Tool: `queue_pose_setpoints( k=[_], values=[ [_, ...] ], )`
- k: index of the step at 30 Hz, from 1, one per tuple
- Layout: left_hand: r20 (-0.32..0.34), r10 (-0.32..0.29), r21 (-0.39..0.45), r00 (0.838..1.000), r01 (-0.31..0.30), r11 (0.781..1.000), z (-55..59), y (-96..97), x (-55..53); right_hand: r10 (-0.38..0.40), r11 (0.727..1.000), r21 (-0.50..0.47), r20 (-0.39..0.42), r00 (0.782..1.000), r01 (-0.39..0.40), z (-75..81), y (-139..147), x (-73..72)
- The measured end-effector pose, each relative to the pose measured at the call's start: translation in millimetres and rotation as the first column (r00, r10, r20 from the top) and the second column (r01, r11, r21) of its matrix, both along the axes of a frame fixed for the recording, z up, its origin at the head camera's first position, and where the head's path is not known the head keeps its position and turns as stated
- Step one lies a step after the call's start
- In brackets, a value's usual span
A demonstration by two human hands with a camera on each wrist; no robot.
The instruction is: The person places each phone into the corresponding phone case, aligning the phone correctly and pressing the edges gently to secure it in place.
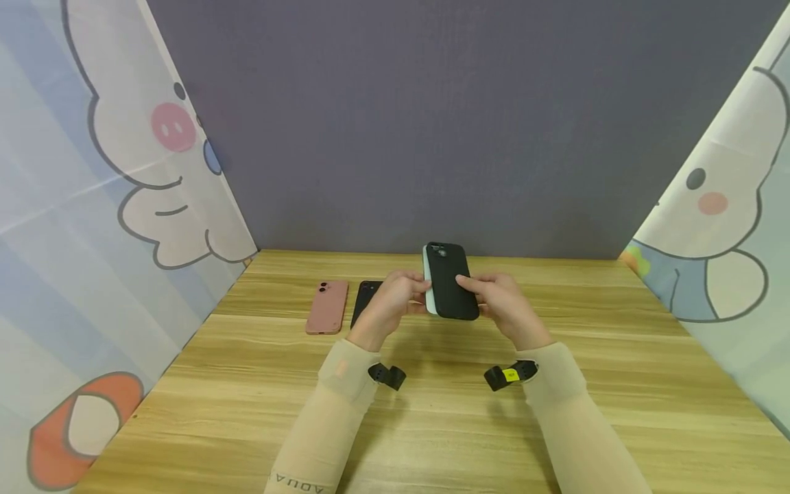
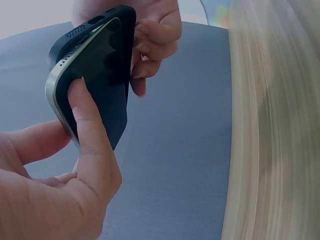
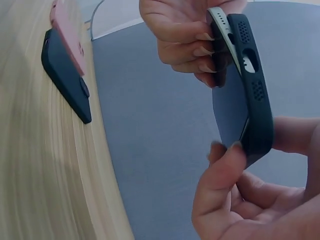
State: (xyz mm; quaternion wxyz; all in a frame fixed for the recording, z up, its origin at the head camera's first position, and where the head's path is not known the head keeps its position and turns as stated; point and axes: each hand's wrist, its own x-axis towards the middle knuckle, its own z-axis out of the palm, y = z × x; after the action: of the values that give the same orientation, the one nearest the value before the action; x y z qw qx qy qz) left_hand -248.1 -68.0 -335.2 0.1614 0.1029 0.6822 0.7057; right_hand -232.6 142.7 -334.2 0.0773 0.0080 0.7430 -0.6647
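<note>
A pale-edged smartphone point(image 1: 430, 296) sits tilted, partly inside a black phone case point(image 1: 455, 288), held above the table. My left hand point(image 1: 395, 298) pinches the phone by its free long side; in the left wrist view a finger lies across its dark screen point(image 2: 107, 92). My right hand point(image 1: 507, 309) grips the case by the opposite side, thumb on its back. The right wrist view shows the case's end with its port cutout and speaker holes point(image 3: 256, 90). There the phone's bottom edge point(image 3: 222, 25) stands out of the case on the left hand's side.
On the wooden table point(image 1: 432, 425), left of my hands, lie a pink phone or phone case point(image 1: 327, 307) and a black one point(image 1: 365, 299), partly hidden by my left hand. A dark grey panel point(image 1: 395, 123) stands behind the table. Printed cartoon curtains point(image 1: 55, 206) hang on both sides.
</note>
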Motion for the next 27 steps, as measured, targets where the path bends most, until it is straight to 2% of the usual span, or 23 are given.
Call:
queue_pose_setpoints(
  k=[4,8,20,27],
  values=[
    [0.004,-0.002,0.01,1.0,0.002,1.0,0.5,-0.2,0.5,0.042,0.991,-0.127,0.04,0.998,-0.036,-1.9,2.4,-0.9],
    [-0.002,-0.011,0.015,1.0,0.011,1.0,0.2,0.0,0.1,0.08,0.979,-0.195,0.073,0.994,-0.065,-1.9,3.1,-1.0],
    [-0.022,-0.045,-0.006,0.999,0.045,0.999,-0.2,-1.8,-1.2,0.078,0.981,-0.183,0.074,0.994,-0.064,-1.3,3.9,1.0],
    [0.003,-0.041,-0.009,0.999,0.041,0.999,-0.3,-1.5,-2.7,0.079,0.981,-0.184,0.054,0.995,-0.068,0.0,2.8,1.8]
  ],
)
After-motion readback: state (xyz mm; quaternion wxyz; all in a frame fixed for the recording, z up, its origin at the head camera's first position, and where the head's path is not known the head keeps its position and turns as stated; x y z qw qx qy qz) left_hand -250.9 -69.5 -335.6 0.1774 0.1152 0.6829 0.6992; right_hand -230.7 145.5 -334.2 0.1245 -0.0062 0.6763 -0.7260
